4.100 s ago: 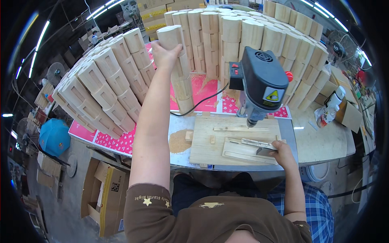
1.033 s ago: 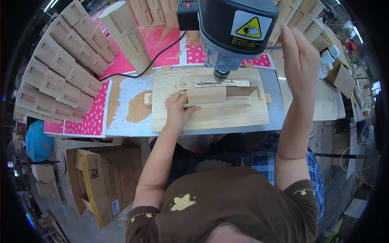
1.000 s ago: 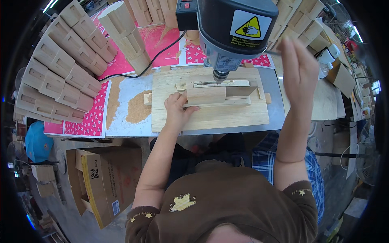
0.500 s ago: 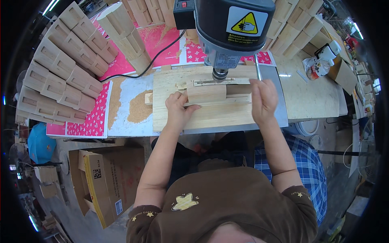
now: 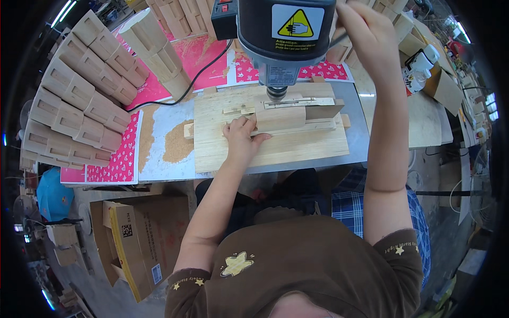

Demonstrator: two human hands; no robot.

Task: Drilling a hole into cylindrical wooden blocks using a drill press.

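My left hand point(image 5: 245, 137) grips the left end of a pale wooden block point(image 5: 283, 117), its thumb along the near side. The block has a rounded side and a slotted strip on top, and lies in a wooden jig point(image 5: 318, 144) on a board. Directly above it stands the chuck point(image 5: 276, 94) of a dark drill press point(image 5: 286, 47); the chuck hides whether the bit touches wood. Up beside the machine's right side, my right hand point(image 5: 366, 29) is closed on the press's feed lever point(image 5: 338, 40), whose end is hidden in the fingers.
Stacked wooden pieces with recesses point(image 5: 74, 100) line the table's left, and another stack point(image 5: 159, 55) stands nearer the press. A black cable point(image 5: 199, 82) crosses pink patterned sheets. Sawdust point(image 5: 179, 142) lies left of the jig. Bottles point(image 5: 416, 77) stand right; a cardboard box point(image 5: 143, 238) is below left.
My right hand has swung up and away with the lever, from beside the jig to the machine's upper right. The wooden block has shifted slightly right in the jig, with my left hand on it.
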